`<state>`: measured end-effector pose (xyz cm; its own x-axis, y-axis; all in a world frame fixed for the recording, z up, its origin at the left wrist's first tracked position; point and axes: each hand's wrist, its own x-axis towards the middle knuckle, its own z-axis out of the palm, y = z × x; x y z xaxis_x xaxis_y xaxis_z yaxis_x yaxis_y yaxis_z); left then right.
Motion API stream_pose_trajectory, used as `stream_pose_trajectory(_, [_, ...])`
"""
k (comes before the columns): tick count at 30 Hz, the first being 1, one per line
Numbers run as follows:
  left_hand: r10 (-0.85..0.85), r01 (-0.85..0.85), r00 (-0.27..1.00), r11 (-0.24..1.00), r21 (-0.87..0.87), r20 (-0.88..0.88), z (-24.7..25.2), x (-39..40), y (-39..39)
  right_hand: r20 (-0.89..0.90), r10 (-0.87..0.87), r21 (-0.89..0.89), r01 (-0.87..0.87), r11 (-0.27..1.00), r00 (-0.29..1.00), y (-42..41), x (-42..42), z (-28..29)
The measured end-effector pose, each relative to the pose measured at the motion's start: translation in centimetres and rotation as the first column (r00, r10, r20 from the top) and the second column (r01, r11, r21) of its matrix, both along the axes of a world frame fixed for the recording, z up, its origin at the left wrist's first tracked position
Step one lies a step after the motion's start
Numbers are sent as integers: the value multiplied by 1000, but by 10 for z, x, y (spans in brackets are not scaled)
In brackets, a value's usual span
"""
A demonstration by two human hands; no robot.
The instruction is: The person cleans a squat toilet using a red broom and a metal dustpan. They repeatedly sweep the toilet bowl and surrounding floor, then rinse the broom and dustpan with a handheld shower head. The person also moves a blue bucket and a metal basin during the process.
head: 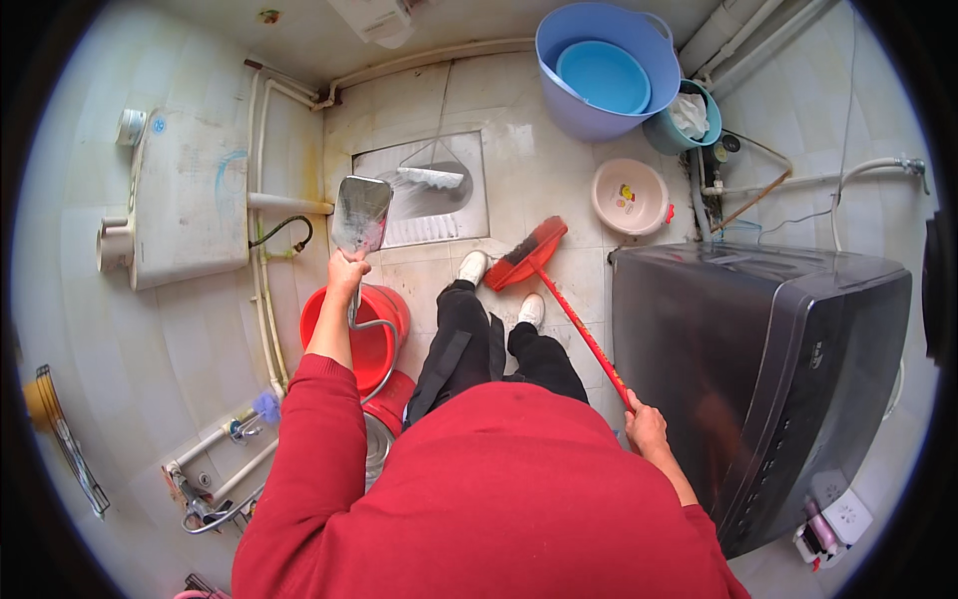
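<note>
My left hand grips the handle of a square chrome shower head, whose hose runs down past a red bucket. My right hand is closed around the red stick of a broom; its dark bristles rest on the tiled floor in front of my shoes. Beyond the shower head, a squat toilet is set in the floor, with streaks that look like water spray over it. A white piece on a wire appears across its bowl.
A dark washing machine stands at the right. Farther back are a pale pink basin, a purple tub holding a blue basin, and a teal bin. A white cistern and pipes line the left wall.
</note>
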<state>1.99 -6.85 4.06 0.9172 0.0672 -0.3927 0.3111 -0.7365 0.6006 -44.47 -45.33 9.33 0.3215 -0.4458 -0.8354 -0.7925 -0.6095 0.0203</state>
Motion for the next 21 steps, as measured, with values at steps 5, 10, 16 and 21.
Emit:
stream_pose_trajectory(5, [-56,54,996,998,-24,-68,-12,15,-13,58,14,-26,-13,1000,998,3,-6,-6])
stream_pose_trajectory(10, [-98,93,991,994,-58,-87,-18,37,-41,69,-42,-16,43,999,997,14,13,10])
stream_pose_trajectory(16, [-170,168,984,985,-39,-50,-23,68,-54,36,-33,13,33,999,999,38,30,31])
stream_pose_trajectory(21, [-163,161,987,980,-120,-7,-9,75,-60,174,-136,4,137,991,975,18,4,108])
